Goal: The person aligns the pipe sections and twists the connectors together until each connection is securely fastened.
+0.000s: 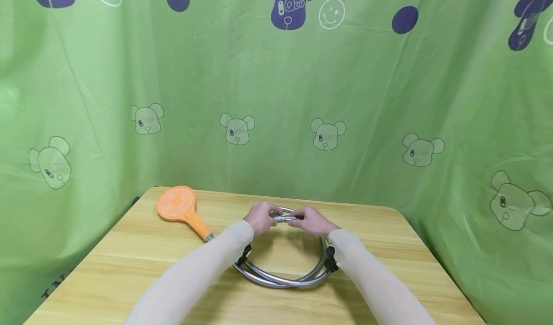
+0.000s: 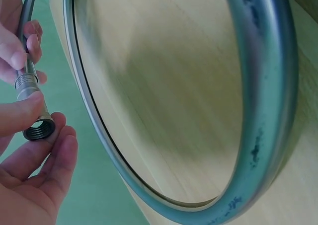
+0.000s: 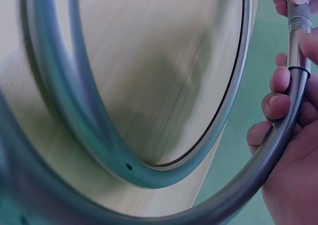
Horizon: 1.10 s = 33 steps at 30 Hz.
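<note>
A coiled silver shower hose [image 1: 298,282] lies on the table, joined to an orange shower head [image 1: 177,203] on the left. My left hand [image 1: 261,217] pinches the metal connector [image 2: 27,86] at the hose's free end between thumb and fingers. Its threaded opening faces the left wrist camera. Just behind that connector, my right hand [image 1: 314,222] grips the hose, with the fingers curled round it in the right wrist view. Both hands are close together, raised over the far side of the coil.
The wooden table [image 1: 389,267] carries the hose and shower head. A green curtain [image 1: 276,75] with bear-face prints hangs behind the table and along both sides. Dark wrist straps [image 1: 330,259] sit close to the hose loops.
</note>
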Each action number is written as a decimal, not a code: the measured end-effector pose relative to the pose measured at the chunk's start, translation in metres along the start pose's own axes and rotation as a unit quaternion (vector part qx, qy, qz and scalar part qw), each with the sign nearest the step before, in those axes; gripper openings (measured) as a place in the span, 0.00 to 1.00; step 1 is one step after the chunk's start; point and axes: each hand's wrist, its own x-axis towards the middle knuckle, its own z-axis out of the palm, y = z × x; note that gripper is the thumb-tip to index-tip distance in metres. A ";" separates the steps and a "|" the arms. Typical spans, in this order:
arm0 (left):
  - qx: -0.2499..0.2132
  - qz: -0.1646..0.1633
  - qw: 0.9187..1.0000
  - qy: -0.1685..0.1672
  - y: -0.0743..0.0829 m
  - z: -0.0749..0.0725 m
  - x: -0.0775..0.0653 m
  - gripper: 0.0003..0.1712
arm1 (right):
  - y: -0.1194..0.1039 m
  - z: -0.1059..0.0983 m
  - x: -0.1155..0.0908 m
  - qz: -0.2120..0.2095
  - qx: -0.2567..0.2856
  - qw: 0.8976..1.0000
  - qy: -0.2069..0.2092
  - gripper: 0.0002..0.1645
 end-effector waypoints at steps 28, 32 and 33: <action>0.001 0.016 1.000 0.005 -0.001 -0.002 -0.001 0.23 | -0.002 0.002 0.001 0.005 0.018 1.000 -0.005 0.14; 0.008 0.024 1.000 0.012 0.000 -0.002 -0.001 0.23 | -0.003 0.003 0.000 0.028 0.046 0.999 0.003 0.11; 0.010 0.025 1.000 0.013 0.000 -0.002 -0.001 0.23 | -0.003 0.003 0.000 0.025 0.047 0.999 0.003 0.11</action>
